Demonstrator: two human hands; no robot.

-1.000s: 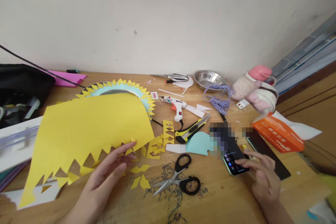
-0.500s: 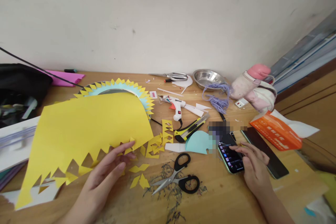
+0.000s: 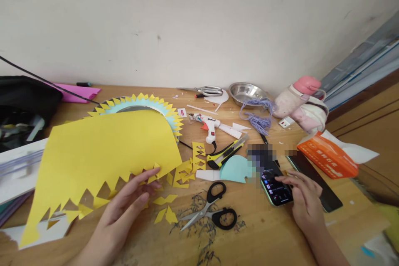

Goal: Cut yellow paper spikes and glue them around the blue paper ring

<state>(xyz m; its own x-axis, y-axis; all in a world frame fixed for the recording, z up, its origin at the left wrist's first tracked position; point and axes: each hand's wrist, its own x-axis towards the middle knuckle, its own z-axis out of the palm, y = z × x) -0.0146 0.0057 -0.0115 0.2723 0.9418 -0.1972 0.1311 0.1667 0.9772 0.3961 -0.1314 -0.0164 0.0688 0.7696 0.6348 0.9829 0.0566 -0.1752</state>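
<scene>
A large yellow paper sheet with a zigzag-cut lower edge lies on the left. My left hand rests at that edge, fingers stretched out and apart, holding nothing. On the right, my right hand reaches over a lit phone lying on the table, its index fingertip at the screen. Part of the phone is hidden by a pixelated patch. Black-handled scissors lie open between my hands, beside yellow diamond-shaped scraps. Behind the sheet shows a light-blue ring with yellow paper points.
At the middle lie a glue gun, a yellow utility knife and a light-blue paper piece. Farther back are a metal bowl, purple yarn and a pink-lidded bottle. A second phone and an orange packet are at right.
My right hand has shifted slightly right, its index finger moving a little down the phone screen. The phone has shifted slightly right. My left hand and the yellow sheet stay put.
</scene>
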